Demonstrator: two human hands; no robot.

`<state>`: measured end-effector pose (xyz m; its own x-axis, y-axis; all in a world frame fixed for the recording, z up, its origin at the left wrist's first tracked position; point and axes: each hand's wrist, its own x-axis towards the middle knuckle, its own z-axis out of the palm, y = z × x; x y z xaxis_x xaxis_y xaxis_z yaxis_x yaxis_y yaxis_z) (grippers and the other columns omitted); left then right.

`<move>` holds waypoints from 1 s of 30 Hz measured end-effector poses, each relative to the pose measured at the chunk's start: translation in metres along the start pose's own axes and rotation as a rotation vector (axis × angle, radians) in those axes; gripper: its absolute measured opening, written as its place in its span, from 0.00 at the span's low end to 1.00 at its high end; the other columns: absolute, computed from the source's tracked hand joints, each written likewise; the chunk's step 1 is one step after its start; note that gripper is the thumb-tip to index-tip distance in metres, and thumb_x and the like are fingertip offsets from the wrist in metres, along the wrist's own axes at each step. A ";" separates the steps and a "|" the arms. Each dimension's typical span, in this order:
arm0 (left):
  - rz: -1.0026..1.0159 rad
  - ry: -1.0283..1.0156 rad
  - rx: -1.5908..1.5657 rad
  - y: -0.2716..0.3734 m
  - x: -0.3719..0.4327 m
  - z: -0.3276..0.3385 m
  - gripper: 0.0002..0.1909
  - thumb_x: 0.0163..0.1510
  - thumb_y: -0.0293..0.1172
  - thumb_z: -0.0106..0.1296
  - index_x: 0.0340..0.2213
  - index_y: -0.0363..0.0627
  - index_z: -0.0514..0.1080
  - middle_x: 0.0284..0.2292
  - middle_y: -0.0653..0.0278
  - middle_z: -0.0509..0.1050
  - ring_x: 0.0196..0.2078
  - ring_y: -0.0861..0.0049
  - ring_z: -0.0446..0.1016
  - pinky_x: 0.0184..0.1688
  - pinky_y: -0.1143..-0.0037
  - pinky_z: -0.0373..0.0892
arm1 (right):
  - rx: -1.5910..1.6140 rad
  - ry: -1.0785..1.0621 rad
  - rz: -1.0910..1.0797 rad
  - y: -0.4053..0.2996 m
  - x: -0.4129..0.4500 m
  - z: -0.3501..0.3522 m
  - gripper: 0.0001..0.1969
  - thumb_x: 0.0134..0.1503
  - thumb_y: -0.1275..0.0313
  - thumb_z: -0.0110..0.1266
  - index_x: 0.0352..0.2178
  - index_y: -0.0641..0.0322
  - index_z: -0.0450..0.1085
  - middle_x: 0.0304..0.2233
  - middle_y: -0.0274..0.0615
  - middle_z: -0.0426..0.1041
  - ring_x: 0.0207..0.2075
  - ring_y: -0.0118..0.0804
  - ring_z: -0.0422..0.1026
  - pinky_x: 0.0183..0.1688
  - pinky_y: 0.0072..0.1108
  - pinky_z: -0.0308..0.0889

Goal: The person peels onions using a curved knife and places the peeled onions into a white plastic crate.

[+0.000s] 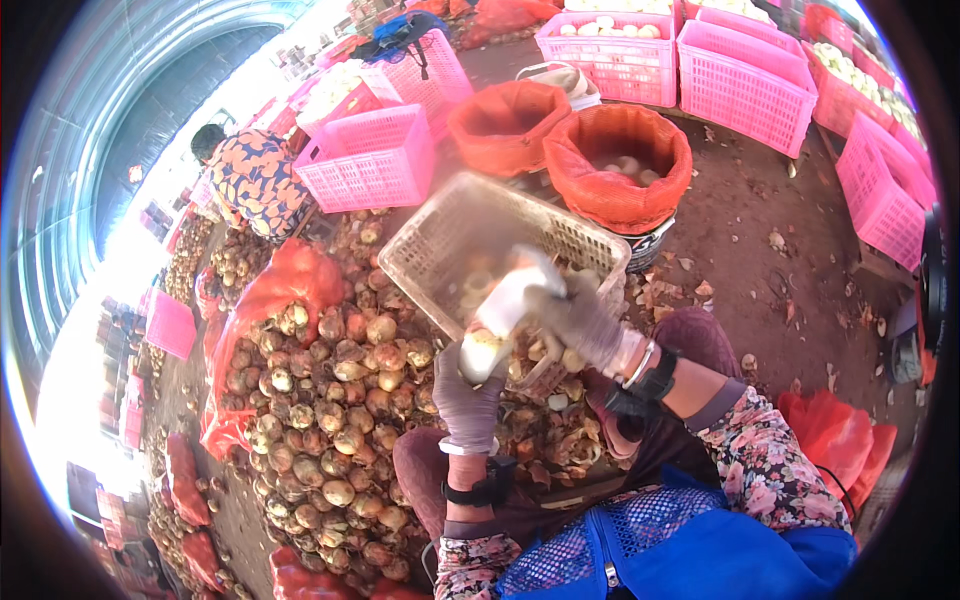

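Note:
My left hand (471, 399), in a thin grey glove, grips a partly peeled onion (480, 355) whose pale flesh shows at the front. My gloved right hand (576, 316) is motion-blurred, its fingers closed on a blurred pale tool (517, 294), perhaps a broad blade, just above the onion. Both hands are over the near side of a dirty cream plastic crate (429, 219). Blurred pale onions lie inside it. To the left spreads a heap of unpeeled onions (330, 427), partly on a red mesh bag (300, 268).
Beyond the crate stand two buckets lined with red mesh, one (510, 124) behind the other (619, 169), which holds pale onions. Pink crates (366, 161) stand behind and along the right. Another person (259, 178) crouches at upper left. Onion skins (570, 450) litter the ground near my feet.

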<state>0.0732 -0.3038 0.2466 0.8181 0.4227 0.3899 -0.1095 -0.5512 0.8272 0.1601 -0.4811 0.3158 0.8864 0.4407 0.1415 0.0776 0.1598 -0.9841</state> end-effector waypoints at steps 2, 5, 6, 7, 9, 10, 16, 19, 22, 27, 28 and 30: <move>-0.012 -0.005 -0.072 0.012 0.004 0.002 0.27 0.41 0.34 0.70 0.41 0.38 0.69 0.35 0.65 0.75 0.36 0.80 0.72 0.41 0.78 0.71 | -0.250 -0.040 0.040 0.006 0.013 -0.033 0.29 0.59 0.61 0.50 0.57 0.67 0.58 0.38 0.46 0.74 0.20 0.26 0.72 0.23 0.16 0.70; -0.056 -0.011 -0.135 0.014 0.006 0.002 0.27 0.40 0.33 0.70 0.41 0.39 0.70 0.35 0.65 0.74 0.36 0.79 0.72 0.41 0.77 0.71 | -0.597 0.000 -0.137 0.014 0.014 -0.031 0.32 0.58 0.59 0.51 0.60 0.64 0.54 0.48 0.54 0.70 0.32 0.38 0.76 0.34 0.22 0.72; 0.001 -0.004 -0.012 0.013 0.004 -0.001 0.27 0.40 0.32 0.69 0.42 0.39 0.70 0.35 0.64 0.74 0.36 0.77 0.72 0.41 0.77 0.71 | -0.591 -0.063 -0.175 0.022 0.012 -0.020 0.33 0.57 0.57 0.51 0.60 0.64 0.53 0.46 0.56 0.70 0.34 0.41 0.76 0.36 0.25 0.71; 0.072 -0.007 0.097 0.016 0.005 0.002 0.27 0.39 0.31 0.69 0.42 0.39 0.70 0.35 0.64 0.73 0.36 0.75 0.73 0.40 0.76 0.71 | -0.593 -0.108 -0.213 0.025 0.007 -0.014 0.35 0.57 0.55 0.51 0.59 0.63 0.53 0.44 0.58 0.71 0.37 0.45 0.75 0.39 0.27 0.70; 0.199 -0.004 0.241 0.010 0.000 0.003 0.29 0.36 0.29 0.68 0.43 0.43 0.71 0.36 0.59 0.72 0.37 0.67 0.74 0.40 0.72 0.72 | -0.579 -0.212 -0.334 0.025 -0.007 0.003 0.33 0.56 0.53 0.48 0.56 0.64 0.55 0.36 0.61 0.74 0.32 0.52 0.76 0.34 0.33 0.71; 0.191 -0.023 0.250 0.017 -0.003 0.003 0.29 0.36 0.29 0.67 0.43 0.44 0.71 0.37 0.58 0.72 0.38 0.65 0.74 0.41 0.71 0.72 | -0.756 -0.267 -0.246 0.020 -0.011 0.007 0.32 0.55 0.55 0.49 0.55 0.62 0.55 0.33 0.59 0.74 0.31 0.53 0.75 0.34 0.35 0.70; 0.180 -0.117 0.281 0.021 -0.009 0.004 0.28 0.38 0.28 0.66 0.44 0.42 0.70 0.39 0.57 0.72 0.39 0.65 0.75 0.41 0.72 0.73 | -1.139 -0.249 -0.115 0.016 -0.010 -0.001 0.21 0.54 0.59 0.54 0.45 0.59 0.64 0.23 0.48 0.75 0.27 0.50 0.75 0.32 0.38 0.68; 0.097 -0.054 -0.012 0.024 -0.007 0.006 0.29 0.39 0.30 0.68 0.44 0.42 0.70 0.39 0.59 0.73 0.40 0.71 0.74 0.40 0.73 0.73 | -1.057 -0.179 -0.251 0.030 -0.004 -0.017 0.15 0.55 0.62 0.54 0.39 0.60 0.65 0.24 0.48 0.75 0.27 0.50 0.75 0.31 0.37 0.68; -0.213 -0.044 -0.702 0.032 -0.003 -0.004 0.29 0.42 0.30 0.68 0.46 0.41 0.69 0.41 0.62 0.75 0.44 0.71 0.73 0.45 0.73 0.72 | -1.174 -0.047 -0.205 0.039 0.004 -0.023 0.19 0.48 0.70 0.60 0.42 0.59 0.66 0.22 0.44 0.74 0.26 0.49 0.75 0.31 0.35 0.69; -0.412 -0.084 -1.309 0.028 0.004 -0.010 0.37 0.48 0.41 0.62 0.55 0.41 0.59 0.49 0.59 0.68 0.52 0.65 0.68 0.58 0.63 0.64 | -1.199 -0.042 -0.019 0.024 0.028 -0.029 0.15 0.54 0.65 0.53 0.41 0.58 0.67 0.23 0.48 0.74 0.27 0.48 0.75 0.32 0.35 0.69; -0.437 -0.042 -1.305 0.026 0.000 -0.011 0.38 0.50 0.47 0.60 0.56 0.44 0.57 0.51 0.60 0.67 0.54 0.63 0.67 0.58 0.60 0.63 | -1.181 -0.036 0.118 0.020 0.033 -0.030 0.14 0.56 0.63 0.51 0.41 0.59 0.66 0.25 0.51 0.74 0.29 0.48 0.76 0.35 0.36 0.69; -0.417 -0.060 -1.367 0.026 0.002 -0.011 0.38 0.51 0.49 0.59 0.56 0.44 0.57 0.51 0.62 0.67 0.54 0.63 0.66 0.58 0.60 0.63 | -1.156 0.086 -0.004 0.028 0.041 -0.041 0.16 0.56 0.63 0.51 0.43 0.60 0.66 0.25 0.51 0.74 0.30 0.48 0.76 0.35 0.35 0.70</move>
<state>0.0655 -0.3099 0.2733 0.9436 0.3291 0.0364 -0.2792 0.7318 0.6217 0.2177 -0.4946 0.2893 0.9099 0.3736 0.1802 0.4117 -0.7611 -0.5012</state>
